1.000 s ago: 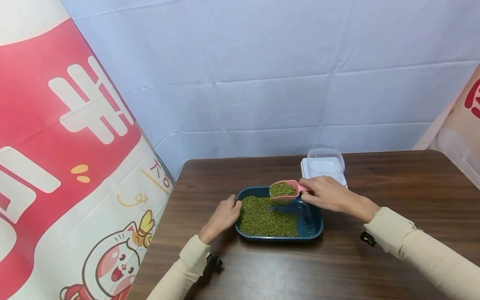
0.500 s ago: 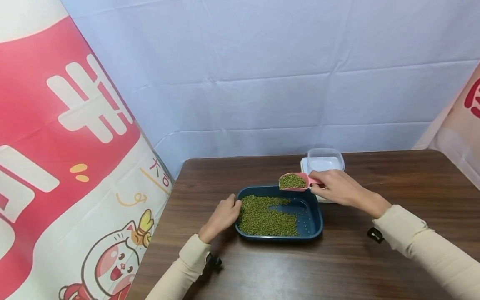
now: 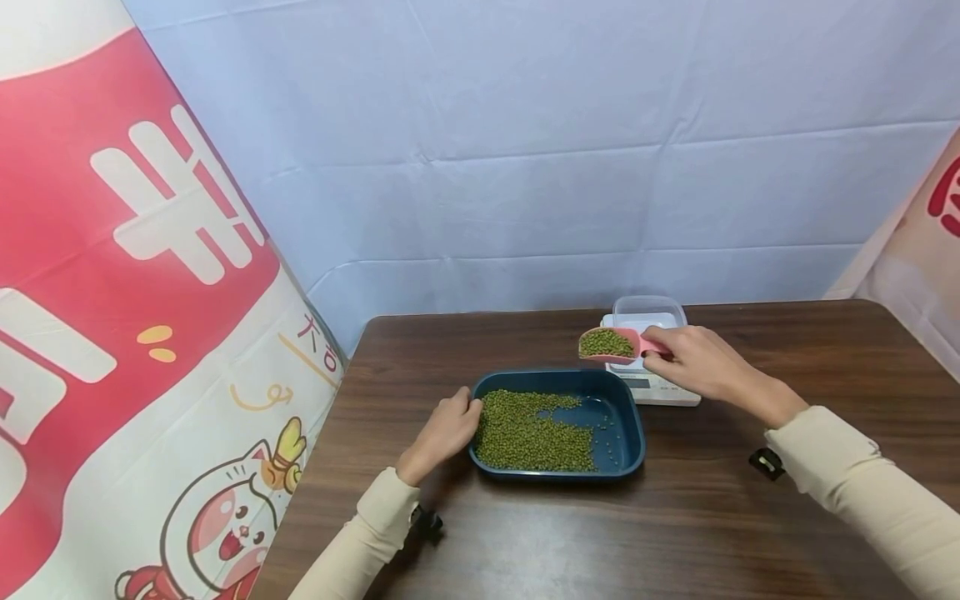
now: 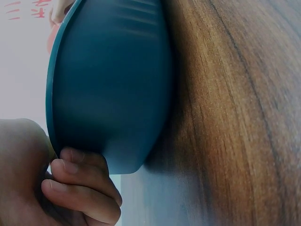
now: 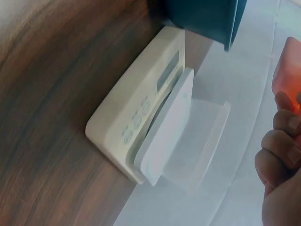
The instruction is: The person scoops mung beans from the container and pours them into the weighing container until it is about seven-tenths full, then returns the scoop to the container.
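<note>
Scoop point(image 3: 632, 337), pink: gripped by the handle in the right hand point(image 3: 693, 354), aloft near the scale point(image 3: 671, 393). Mouth toward the table's point(image 3: 570, 546) left edge; bowl near level, presumably to keep its load from spilling.

Beans point(image 3: 604, 342), small, green: some in the scoop; the larger share in the tray point(image 3: 624, 437), spread over its left and middle, with bare floor and a few strays at the right end.

Tray, dark blue: on the table, nearer the left edge than the right. Left hand point(image 3: 447, 425) grasps its left rim, fingers curled against the outer wall; likely a steadying hold.

Scale, white: just beside the tray's back right corner, toward the table's back edge; contact between the two cannot be told. Display point(image 5: 168, 73) and buttons point(image 5: 137, 122) on the near side, probably for easy reading.

Tub point(image 3: 649, 305), clear: on the scale's plate, mouth up, no beans visible inside; so seated, presumably, that its contents register.
</note>
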Action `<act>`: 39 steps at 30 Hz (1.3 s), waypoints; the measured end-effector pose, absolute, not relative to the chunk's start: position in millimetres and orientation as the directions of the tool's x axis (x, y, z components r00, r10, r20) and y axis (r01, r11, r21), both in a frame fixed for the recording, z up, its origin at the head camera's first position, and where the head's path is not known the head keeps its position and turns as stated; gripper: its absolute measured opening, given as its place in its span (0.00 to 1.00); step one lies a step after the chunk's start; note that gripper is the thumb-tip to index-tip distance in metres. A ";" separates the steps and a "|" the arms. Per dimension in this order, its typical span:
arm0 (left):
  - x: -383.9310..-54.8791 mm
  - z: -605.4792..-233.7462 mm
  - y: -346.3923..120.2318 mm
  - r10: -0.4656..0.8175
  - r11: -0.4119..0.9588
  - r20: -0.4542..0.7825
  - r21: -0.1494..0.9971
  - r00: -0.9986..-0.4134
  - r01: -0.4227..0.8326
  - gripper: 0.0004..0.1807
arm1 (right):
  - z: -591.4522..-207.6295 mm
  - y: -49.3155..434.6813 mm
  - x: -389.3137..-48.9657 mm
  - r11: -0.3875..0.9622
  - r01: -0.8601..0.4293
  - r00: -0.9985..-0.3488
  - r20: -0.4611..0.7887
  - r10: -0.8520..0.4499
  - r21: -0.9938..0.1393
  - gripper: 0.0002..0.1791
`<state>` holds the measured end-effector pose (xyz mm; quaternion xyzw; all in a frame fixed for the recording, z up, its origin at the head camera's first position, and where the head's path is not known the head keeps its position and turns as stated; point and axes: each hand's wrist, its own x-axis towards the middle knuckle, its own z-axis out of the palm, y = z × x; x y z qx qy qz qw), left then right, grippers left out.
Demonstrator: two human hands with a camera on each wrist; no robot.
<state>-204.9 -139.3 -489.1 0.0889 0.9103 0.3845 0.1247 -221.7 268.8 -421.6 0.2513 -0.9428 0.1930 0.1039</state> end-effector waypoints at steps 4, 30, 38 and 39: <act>-205.0 -489.7 -139.6 0.252 0.693 -0.158 0.718 -0.955 0.064 0.18 | -421.1 274.7 -222.6 0.813 -0.497 -0.859 0.300 -0.414 -0.303 0.10; -203.8 -488.5 -139.4 0.254 0.690 -0.159 0.721 -0.954 0.064 0.19 | -428.3 321.0 -237.2 0.888 -0.365 -0.914 0.291 -0.284 -0.280 0.06; -203.9 -488.4 -139.7 0.259 0.684 -0.155 0.726 -0.953 0.068 0.19 | -426.7 330.6 -240.2 0.899 -0.348 -0.920 0.284 -0.272 -0.267 0.07; -204.1 -488.2 -139.6 0.257 0.685 -0.155 0.725 -0.954 0.067 0.18 | -426.6 331.7 -240.6 0.899 -0.349 -0.919 0.287 -0.272 -0.264 0.07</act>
